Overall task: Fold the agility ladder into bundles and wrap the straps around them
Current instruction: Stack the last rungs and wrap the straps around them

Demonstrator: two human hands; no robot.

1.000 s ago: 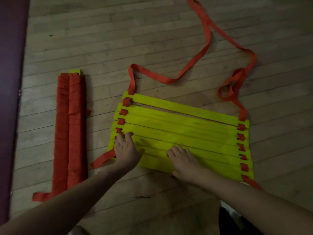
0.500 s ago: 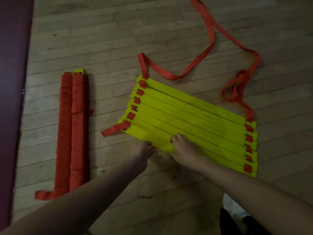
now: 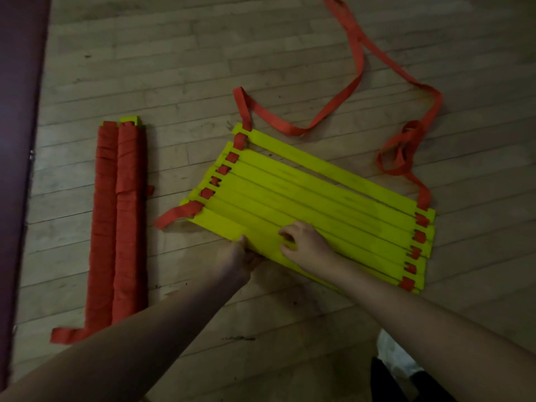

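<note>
The wooden floor (image 3: 174,68) takes up nearly everything, with plenty of bare boards beyond and to the left of the work. A dark maroon strip (image 3: 17,140) runs down the left edge. The yellow rungs (image 3: 319,192) lie packed side by side in the middle, slanting from far left to near right. The loose red strap (image 3: 356,68) trails off their far corners in loops toward the top edge, and a short tail pokes out at the near-left corner. Two wrapped bundles (image 3: 119,221) lie side by side, well apart to the left.

The left hand (image 3: 235,259) grips the near edge of the rungs, thumb on top. The right hand (image 3: 307,245) rests on them just beside it, fingers curled; I can't tell if they clutch an edge.

A second ago both hands lay flat on the rungs, which sat squarer to me. They have since swung askew and closed up tighter.
</note>
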